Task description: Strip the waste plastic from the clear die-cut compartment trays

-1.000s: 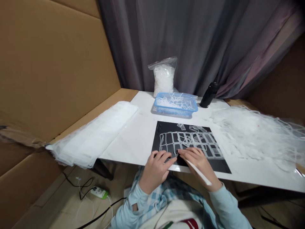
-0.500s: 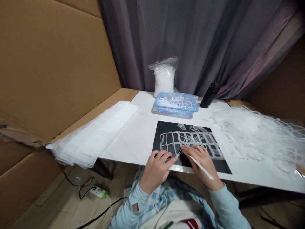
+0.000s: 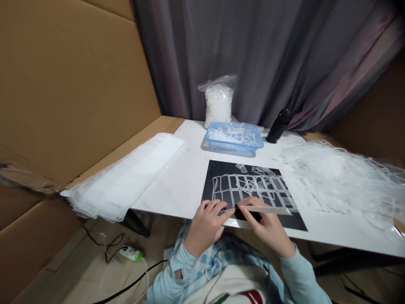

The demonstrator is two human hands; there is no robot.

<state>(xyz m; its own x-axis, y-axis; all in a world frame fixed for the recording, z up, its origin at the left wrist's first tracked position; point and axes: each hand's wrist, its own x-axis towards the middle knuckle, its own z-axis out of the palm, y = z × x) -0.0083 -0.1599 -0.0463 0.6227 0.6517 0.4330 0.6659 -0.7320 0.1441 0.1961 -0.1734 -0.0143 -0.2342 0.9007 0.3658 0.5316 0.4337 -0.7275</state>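
Observation:
A black mat (image 3: 297, 221) lies on the white table (image 3: 186, 185) with a clear plastic lattice of small frames (image 3: 249, 188) spread over it. My left hand (image 3: 209, 221) rests at the mat's near-left edge, fingers curled and pressing on the lattice. My right hand (image 3: 264, 221) is pinched around a thin white stick (image 3: 268, 209), which lies nearly flat and points right across the mat's front part. Both hands meet at the lattice's near edge.
A blue basket (image 3: 234, 139) of loose plastic pieces stands behind the mat, with a filled clear bag (image 3: 217, 101) and a black bottle (image 3: 278, 125) beyond. Stacked white sheets (image 3: 126, 179) lie left, a heap of plastic scrap (image 3: 341, 177) right. Cardboard walls and a grey curtain enclose the table.
My right hand drew back toward the mat's near edge, and the white stick swung from pointing down-right off the table to lying almost level across the mat. The left hand stayed put.

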